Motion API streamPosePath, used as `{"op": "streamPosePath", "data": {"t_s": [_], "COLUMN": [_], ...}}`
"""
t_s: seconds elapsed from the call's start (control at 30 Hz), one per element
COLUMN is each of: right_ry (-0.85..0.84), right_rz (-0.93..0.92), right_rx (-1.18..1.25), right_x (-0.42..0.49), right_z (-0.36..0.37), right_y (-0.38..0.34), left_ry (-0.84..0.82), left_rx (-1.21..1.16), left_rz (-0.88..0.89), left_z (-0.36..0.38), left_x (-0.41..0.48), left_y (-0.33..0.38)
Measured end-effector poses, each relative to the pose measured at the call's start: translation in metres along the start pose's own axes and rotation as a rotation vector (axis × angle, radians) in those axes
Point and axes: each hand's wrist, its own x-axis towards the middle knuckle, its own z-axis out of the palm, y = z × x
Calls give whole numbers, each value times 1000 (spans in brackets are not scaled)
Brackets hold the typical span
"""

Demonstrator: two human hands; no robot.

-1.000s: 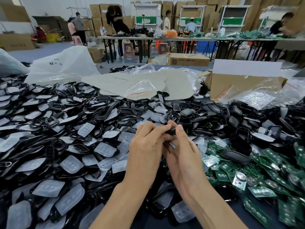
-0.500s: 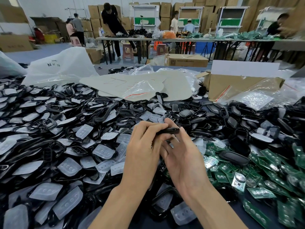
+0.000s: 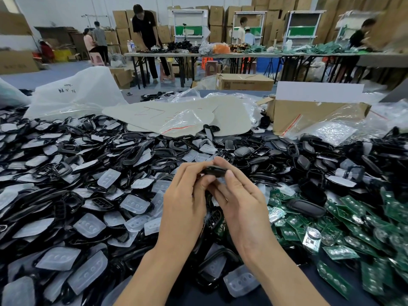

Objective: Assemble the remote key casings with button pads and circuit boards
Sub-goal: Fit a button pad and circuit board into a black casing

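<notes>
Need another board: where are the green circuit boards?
Head view: the green circuit boards are heaped lower right, just beyond the right hand, bordering the black casings.

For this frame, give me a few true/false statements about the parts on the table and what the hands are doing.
1. The left hand and right hand both pinch one black casing. True.
2. The green circuit boards lie to the person's left. False: they lie right of the hands.
3. Translucent button pads lie heaped on the left. True.
4. The right hand reaches into the cardboard box. False: it holds the casing; the box stands untouched, far back on the right.
</notes>
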Motion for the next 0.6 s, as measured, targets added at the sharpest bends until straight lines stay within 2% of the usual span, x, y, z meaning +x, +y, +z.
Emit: {"op": "streamPosePath", "data": {"t_s": [0.27,0.47,0.6], "right_ry": [35,226,421], "right_rz": [-34,-55,-169], "right_rx": [-125,-88,4], "right_x": [-1,-17,-44], "right_z": [2,8,-9], "right_y": [-5,-28,-72], "left_ry": [-11,-45,-138], "left_rx": [-20,-187,-276], "left_rz": [-23,-157,-134], "left_z": [-3,13,45], "left_x": [-3,-3,-1], "left_y": [8,48,106]}}
